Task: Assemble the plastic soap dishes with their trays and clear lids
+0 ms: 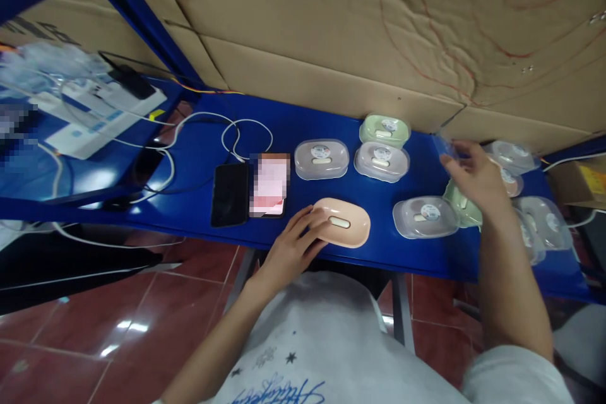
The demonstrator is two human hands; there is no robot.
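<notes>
A peach oval dish, much like a soap dish, has a short white bar at its centre. The fingers of my left hand grip its left end near the table's front edge. Over the right part of the table, my right hand is raised with thumb and fingers pinched on a piece of clear plastic, whose exact kind is unclear. Below that hand sit a clear-lidded dish with a round label and a green dish, partly hidden by my wrist.
Lidded dishes stand mid-table, with a pale one before a green one. Several more are at the right. Left are a dark phone, a lit phone and white cables. Cardboard walls the back.
</notes>
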